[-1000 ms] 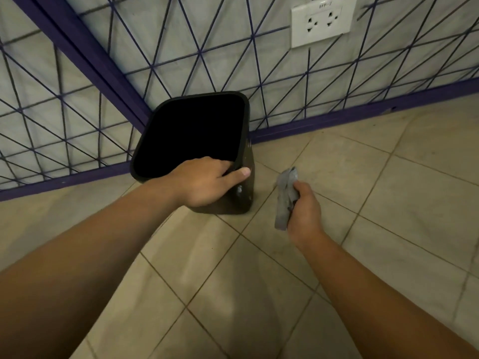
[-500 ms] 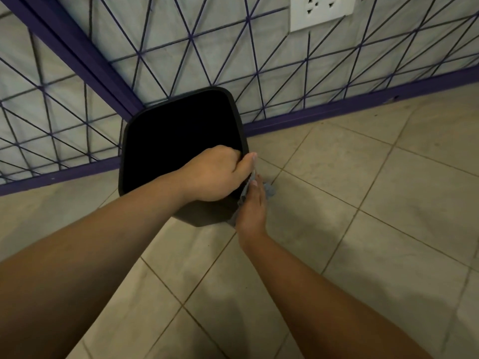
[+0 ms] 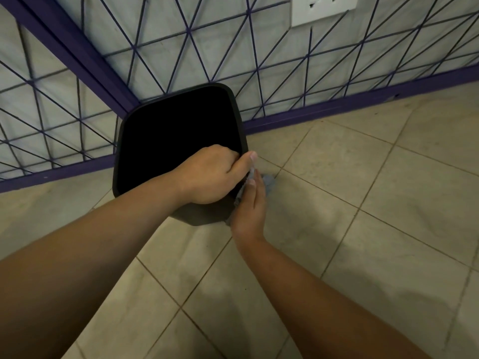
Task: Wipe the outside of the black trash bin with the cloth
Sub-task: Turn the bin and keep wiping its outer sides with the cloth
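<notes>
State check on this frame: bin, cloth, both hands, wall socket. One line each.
black trash bin: no lid, tilted toward the camera, inside too dark to see.
cloth: grey, bunched, pressed against the bin's right outer side.
left hand: grips the bin's near rim, thumb outside.
right hand: fingers straight, pressing the cloth to the bin.
wall socket: nothing plugged in.

one black trash bin (image 3: pixel 178 136), one grey cloth (image 3: pixel 268 181), two hands, one wall socket (image 3: pixel 321 7)
</notes>
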{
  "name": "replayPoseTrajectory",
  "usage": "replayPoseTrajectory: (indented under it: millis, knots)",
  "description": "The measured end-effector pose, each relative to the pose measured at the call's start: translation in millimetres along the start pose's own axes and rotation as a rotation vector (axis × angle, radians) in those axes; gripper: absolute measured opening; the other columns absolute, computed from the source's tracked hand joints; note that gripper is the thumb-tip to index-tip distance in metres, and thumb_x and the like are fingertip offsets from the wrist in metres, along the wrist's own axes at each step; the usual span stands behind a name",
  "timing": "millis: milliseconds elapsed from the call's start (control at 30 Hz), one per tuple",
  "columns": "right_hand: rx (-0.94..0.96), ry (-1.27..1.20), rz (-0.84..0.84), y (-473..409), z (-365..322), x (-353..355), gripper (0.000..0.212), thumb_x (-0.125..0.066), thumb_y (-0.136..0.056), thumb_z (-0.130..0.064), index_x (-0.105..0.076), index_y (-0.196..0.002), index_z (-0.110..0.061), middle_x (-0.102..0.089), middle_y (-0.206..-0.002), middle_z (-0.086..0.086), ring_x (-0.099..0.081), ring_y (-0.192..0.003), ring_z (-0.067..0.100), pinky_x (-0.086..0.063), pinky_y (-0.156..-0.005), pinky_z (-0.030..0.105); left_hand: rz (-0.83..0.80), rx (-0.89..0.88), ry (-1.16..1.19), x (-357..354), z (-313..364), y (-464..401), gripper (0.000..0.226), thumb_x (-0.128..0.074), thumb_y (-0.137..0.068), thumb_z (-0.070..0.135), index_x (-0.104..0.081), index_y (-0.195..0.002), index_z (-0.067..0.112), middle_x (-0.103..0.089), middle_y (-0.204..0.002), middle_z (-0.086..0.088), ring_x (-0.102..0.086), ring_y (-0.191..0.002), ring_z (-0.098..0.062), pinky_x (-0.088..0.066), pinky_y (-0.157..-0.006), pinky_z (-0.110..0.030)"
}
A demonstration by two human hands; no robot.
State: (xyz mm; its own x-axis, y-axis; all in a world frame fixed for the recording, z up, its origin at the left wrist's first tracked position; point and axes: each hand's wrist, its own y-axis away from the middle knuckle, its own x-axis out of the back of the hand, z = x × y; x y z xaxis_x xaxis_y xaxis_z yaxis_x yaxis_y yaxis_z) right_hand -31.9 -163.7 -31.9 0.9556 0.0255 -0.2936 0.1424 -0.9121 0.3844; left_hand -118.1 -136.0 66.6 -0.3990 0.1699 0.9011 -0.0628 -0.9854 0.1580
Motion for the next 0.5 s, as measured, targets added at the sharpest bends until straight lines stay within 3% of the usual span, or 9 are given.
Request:
replayPoseTrajectory:
  millis: [100, 267, 367, 433, 500]
  knots:
    - [-0.125, -0.051, 0.028, -12, -1, -1, 0.046, -0.028, -0.113, -0.023, -0.043, -0.155, -0.011, -0.051, -0.154, 0.015, -0.048, -0.145, 0.028, -0.039, -0.121, 0.049, 0.009, 0.005, -0.008, -2, 0, 0, 0.062, -0.032, -0.104, 0.051, -0.053, -0.058, 0.014, -0.053, -0.053, -0.004, -0.053, -0.051, -0.017, -0.041, -0.055, -0.036]
    - [-0.134, -0.11, 0.089, 6, -1, -14, 0.05, -0.029, -0.113, -0.026, -0.029, -0.162, -0.015, -0.034, -0.168, 0.006, -0.033, -0.156, 0.021, -0.031, -0.128, 0.044, 0.014, 0.015, -0.027, -1, -2, -1, 0.062, -0.032, -0.103, 0.053, -0.053, -0.057, 0.018, -0.054, -0.053, 0.0, -0.054, -0.051, -0.014, -0.041, -0.054, -0.035]
    - [-0.272, -0.115, 0.143, -16, -3, -5, 0.045, -0.031, -0.113, -0.024, -0.047, -0.15, -0.007, -0.053, -0.152, 0.018, -0.051, -0.141, 0.033, -0.04, -0.12, 0.047, 0.009, 0.027, 0.002, -2, -3, -1, 0.063, -0.032, -0.102, 0.055, -0.053, -0.057, 0.016, -0.054, -0.053, -0.002, -0.054, -0.05, -0.017, -0.042, -0.054, -0.038]
    - [-0.208, -0.156, 0.125, -10, -7, -10, 0.044, -0.034, -0.112, -0.025, -0.048, -0.151, -0.009, -0.052, -0.154, 0.016, -0.051, -0.142, 0.03, -0.04, -0.121, 0.046, 0.009, 0.028, 0.011, -1, -3, 0, 0.062, -0.033, -0.102, 0.056, -0.053, -0.058, 0.017, -0.055, -0.053, -0.001, -0.055, -0.051, -0.015, -0.044, -0.054, -0.038]
    - [-0.073, -0.199, 0.118, 8, -4, -19, 0.048, -0.035, -0.112, -0.026, -0.036, -0.159, -0.015, -0.04, -0.164, 0.005, -0.039, -0.152, 0.019, -0.034, -0.126, 0.042, 0.004, 0.019, 0.004, -1, -5, 0, 0.062, -0.033, -0.102, 0.056, -0.054, -0.058, 0.017, -0.056, -0.054, 0.0, -0.056, -0.051, -0.014, -0.045, -0.055, -0.037]
